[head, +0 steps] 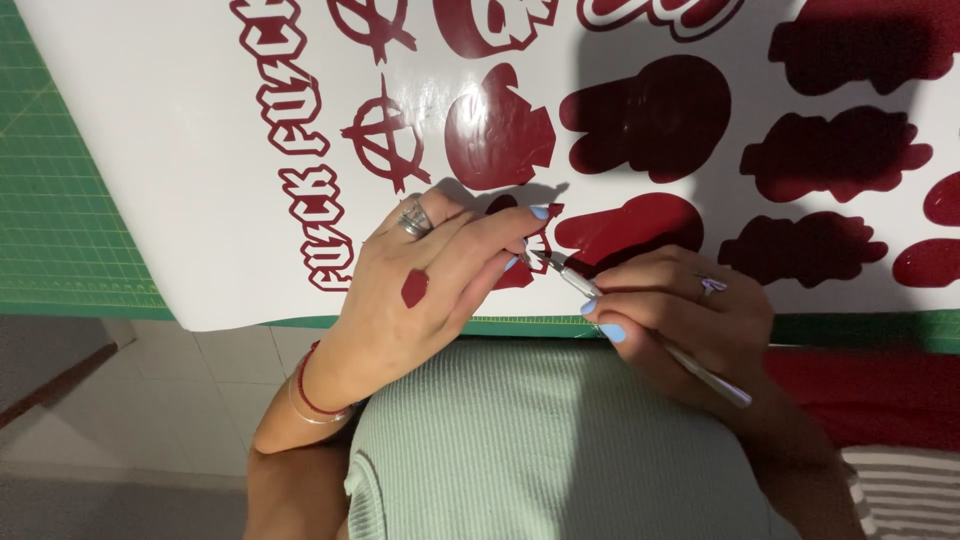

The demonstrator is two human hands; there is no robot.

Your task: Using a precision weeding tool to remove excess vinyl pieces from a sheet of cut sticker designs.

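Head view looks down on a green cutting mat (60,200) with a printed grid, and under both hands lies a glossy white backing sheet (180,150) covered in dark red vinyl cut-outs (650,115): blobby silhouettes, circled symbols and outlined lettering. Below the mat's edge, pale floor tiles (170,400) show beside the left forearm. Left hand (420,290), ringed and with a red vinyl scrap (414,287) stuck to its back, presses its fingertips on the sheet by a small red decal (520,265). Right hand (680,315) is closed around a thin silver weeding tool (640,330), its tip meeting that decal just beside the left fingertips.
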